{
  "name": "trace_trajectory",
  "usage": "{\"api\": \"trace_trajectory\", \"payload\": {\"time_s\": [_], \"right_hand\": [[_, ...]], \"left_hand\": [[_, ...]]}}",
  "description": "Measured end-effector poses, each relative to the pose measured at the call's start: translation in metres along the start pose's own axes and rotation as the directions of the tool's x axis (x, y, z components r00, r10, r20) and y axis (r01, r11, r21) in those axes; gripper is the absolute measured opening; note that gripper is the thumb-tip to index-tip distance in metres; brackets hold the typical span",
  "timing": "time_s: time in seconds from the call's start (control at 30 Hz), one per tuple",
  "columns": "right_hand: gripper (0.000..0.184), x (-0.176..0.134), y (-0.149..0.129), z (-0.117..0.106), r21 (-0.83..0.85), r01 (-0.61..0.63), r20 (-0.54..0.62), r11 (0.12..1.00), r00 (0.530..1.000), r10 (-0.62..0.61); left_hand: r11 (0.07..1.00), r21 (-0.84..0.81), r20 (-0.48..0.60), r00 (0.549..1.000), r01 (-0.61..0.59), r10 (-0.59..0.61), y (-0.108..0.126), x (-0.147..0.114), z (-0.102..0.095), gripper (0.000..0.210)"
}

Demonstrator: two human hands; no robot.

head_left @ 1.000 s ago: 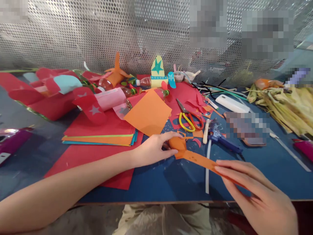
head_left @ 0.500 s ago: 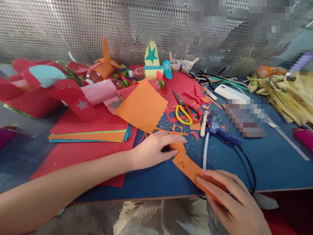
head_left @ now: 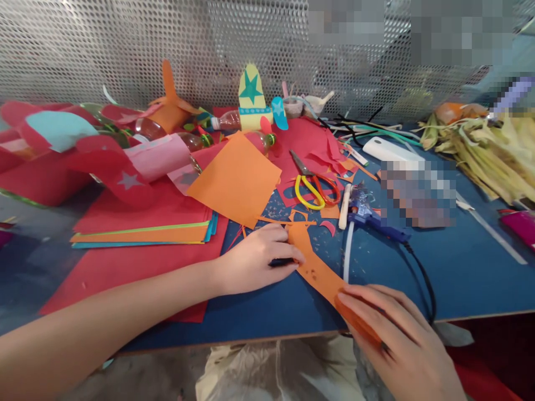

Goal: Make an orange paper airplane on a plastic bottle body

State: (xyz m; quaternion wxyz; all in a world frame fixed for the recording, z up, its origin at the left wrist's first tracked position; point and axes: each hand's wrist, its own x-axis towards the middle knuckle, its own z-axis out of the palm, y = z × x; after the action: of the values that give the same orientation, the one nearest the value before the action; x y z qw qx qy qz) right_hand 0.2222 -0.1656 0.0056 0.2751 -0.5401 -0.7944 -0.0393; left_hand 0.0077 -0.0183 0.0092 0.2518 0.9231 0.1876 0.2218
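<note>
An orange paper strip with a few small dark marks runs between my hands above the table's front edge. My right hand is closed around its lower end, where the paper bends under the fingers. My left hand has curled fingers, with the index fingertip and thumb gripping the strip's upper end. Beside that fingertip is a short orange paper piece, partly hidden by the hand. Whether it is joined to the strip I cannot tell. A blue glue gun with a black cord lies beyond my right hand.
Scissors with yellow and red handles lie among paper scraps. An orange sheet rests near a stack of coloured paper. Decorated bottles stand along the perforated metal panel. A white power strip and dried husks are on the right.
My left index finger has drawn back from the short orange piece and bent down to the strip's upper end. My right hand stays on the strip. The view has shifted slightly.
</note>
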Motion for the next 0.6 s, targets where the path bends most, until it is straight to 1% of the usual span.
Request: {"api": "trace_trajectory", "payload": {"time_s": [0.07,0.1,0.13,0.17,0.2,0.23,0.27,0.3,0.33,0.4,0.43,0.5,0.6], "right_hand": [[0.024,-0.001,-0.001,-0.002,-0.008,-0.02,-0.036,1.0,0.999,0.02],[0.023,-0.003,-0.002,-0.003,-0.005,-0.049,-0.055,0.999,0.997,0.048],[0.024,-0.004,-0.003,-0.005,0.002,-0.096,-0.075,0.995,0.993,0.096],[0.024,-0.006,-0.005,-0.006,0.019,-0.167,-0.092,0.986,0.981,0.168],[0.024,-0.008,-0.007,-0.008,0.044,-0.258,-0.107,0.965,0.959,0.262],[0.023,-0.009,-0.008,-0.008,0.076,-0.348,-0.119,0.934,0.927,0.355],[0.023,-0.009,-0.009,-0.008,0.113,-0.418,-0.116,0.901,0.896,0.43],[0.022,-0.009,-0.009,-0.007,0.153,-0.452,-0.102,0.879,0.877,0.469],[0.02,-0.008,-0.009,-0.006,0.189,-0.459,-0.083,0.868,0.873,0.48],[0.015,-0.005,-0.007,0.0,0.215,-0.433,-0.043,0.875,0.891,0.452],[0.014,-0.003,-0.006,0.002,0.208,-0.421,-0.037,0.883,0.899,0.437],[0.013,0.001,-0.005,0.007,0.168,-0.424,-0.041,0.89,0.899,0.436],[0.014,0.006,-0.003,0.008,0.119,-0.416,-0.03,0.901,0.906,0.422]], "left_hand": [[1.0,0.008,0.003,1.0,-0.003,0.003,0.0,0.0,0.0,0.018],[1.0,0.007,0.007,1.0,-0.001,0.001,0.0,0.0,0.0,0.018],[1.0,0.004,0.013,1.0,0.005,-0.005,0.001,0.0,-0.001,0.019],[1.0,0.0,0.022,1.0,0.014,-0.014,0.001,0.0,-0.001,0.019],[1.0,-0.006,0.031,0.999,0.023,-0.023,0.001,0.0,-0.001,0.019],[0.999,-0.011,0.039,0.999,0.033,-0.032,0.001,0.0,-0.001,0.019],[0.999,-0.017,0.043,0.998,0.041,-0.04,0.001,0.0,-0.002,0.018],[0.999,-0.022,0.042,0.998,0.048,-0.047,0.001,0.0,-0.002,0.016],[0.998,-0.027,0.04,0.998,0.051,-0.05,0.001,0.001,-0.001,0.014],[0.998,-0.033,0.027,0.998,0.061,-0.06,0.001,0.001,-0.001,0.013],[0.997,-0.033,0.019,0.998,0.064,-0.064,0.002,0.001,-0.001,0.013],[0.997,-0.027,0.004,0.998,0.068,-0.068,0.002,0.001,-0.001,0.013],[0.998,-0.015,-0.007,0.999,0.053,-0.054,0.002,0.001,0.0,0.018]]}}
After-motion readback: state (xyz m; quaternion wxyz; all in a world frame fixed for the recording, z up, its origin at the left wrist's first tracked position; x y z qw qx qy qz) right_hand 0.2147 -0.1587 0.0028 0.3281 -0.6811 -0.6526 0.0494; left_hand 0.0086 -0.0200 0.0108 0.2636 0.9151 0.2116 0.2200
